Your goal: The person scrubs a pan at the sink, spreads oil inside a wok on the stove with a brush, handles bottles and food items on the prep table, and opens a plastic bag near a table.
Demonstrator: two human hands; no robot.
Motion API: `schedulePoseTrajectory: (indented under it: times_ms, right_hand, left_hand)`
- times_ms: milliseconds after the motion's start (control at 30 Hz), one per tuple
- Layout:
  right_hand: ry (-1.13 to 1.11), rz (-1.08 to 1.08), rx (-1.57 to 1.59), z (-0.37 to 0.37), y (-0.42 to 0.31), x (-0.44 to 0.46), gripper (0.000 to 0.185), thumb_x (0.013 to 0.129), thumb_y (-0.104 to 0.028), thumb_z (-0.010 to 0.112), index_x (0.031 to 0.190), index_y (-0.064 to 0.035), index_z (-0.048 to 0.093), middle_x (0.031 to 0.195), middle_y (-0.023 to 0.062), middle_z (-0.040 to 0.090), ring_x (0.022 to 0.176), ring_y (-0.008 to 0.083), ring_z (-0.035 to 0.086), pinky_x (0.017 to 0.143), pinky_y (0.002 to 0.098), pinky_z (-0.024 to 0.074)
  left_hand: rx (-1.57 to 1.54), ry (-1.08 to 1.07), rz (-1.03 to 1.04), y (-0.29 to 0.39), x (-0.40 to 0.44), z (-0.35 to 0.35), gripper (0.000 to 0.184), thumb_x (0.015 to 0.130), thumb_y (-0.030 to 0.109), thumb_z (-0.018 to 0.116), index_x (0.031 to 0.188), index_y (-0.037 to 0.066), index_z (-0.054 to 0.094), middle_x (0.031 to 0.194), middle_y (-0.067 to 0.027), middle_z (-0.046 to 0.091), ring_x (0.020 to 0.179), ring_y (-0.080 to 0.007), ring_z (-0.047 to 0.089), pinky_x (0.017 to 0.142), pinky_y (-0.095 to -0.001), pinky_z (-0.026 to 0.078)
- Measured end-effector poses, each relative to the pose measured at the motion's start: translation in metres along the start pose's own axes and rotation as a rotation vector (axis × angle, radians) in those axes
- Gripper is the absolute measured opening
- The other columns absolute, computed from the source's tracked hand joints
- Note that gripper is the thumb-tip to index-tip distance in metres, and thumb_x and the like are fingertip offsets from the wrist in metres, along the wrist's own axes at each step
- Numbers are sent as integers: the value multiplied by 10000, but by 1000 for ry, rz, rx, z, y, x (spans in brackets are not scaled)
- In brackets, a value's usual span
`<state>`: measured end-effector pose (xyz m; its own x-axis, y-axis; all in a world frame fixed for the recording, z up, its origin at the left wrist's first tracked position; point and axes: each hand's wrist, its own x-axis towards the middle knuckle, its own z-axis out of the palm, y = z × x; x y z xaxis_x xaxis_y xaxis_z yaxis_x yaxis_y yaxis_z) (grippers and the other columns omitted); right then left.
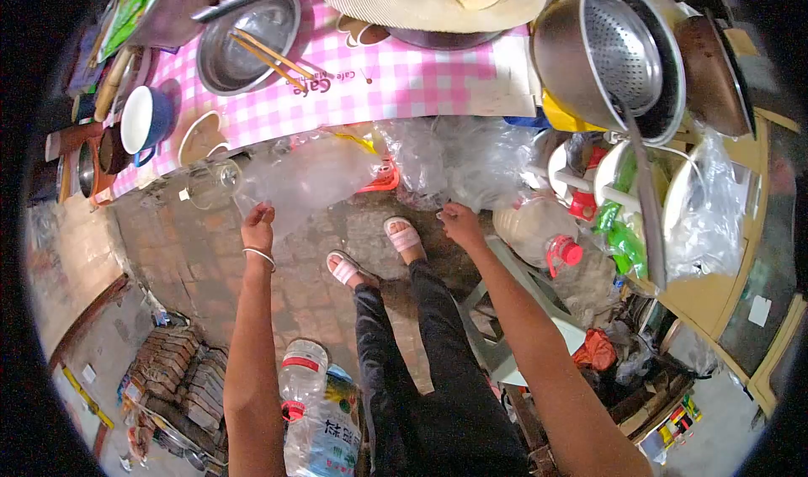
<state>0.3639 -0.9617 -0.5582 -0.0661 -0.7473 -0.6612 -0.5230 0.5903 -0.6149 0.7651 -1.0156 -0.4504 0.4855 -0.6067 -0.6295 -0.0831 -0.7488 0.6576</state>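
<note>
My left hand (259,229), with a white bracelet at its wrist, is closed, fingertips pinching the lower left edge of a cloudy, see-through plastic bag (307,182). The bag spreads out below the table's front edge. Level with it on the right, my right hand (462,226) has its fingers curled together. Its fingertips meet the lower edge of a crumpled clear plastic bag (471,161); whether they grip it, I cannot make out. An orange-red plastic piece (383,177) shows between the bags.
A table with a pink checked cloth (404,86) carries a metal bowl (244,52) with chopsticks (269,59), a blue mug (145,122) and a steel colander (619,52). Right of me are a large red-capped plastic jug (530,229) and a pale stool (539,342). Bottles stand by my legs.
</note>
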Motion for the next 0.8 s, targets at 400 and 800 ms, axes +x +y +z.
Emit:
schedulePoseTrajectory:
  times_ms: [400,800]
  right_hand:
    - [-73,-249,-367,42,-60,67,304,732,-219,570,965,-23,564,1094,235,479,968,360,506,810,400,422]
    - [89,51,479,-26,25,-26,353,800,-219,585,1060,11,519,981,99,573,889,201,570,670,300,483]
  left_hand:
    - [-119,110,184,-9,-32,32,202,796,172,601,908,5,587,841,-26,606,734,-121,546,627,-228,398]
    - [22,-41,171,17,-162,-6,171,827,141,561,868,-17,611,846,-59,620,798,-111,555,756,-243,420]
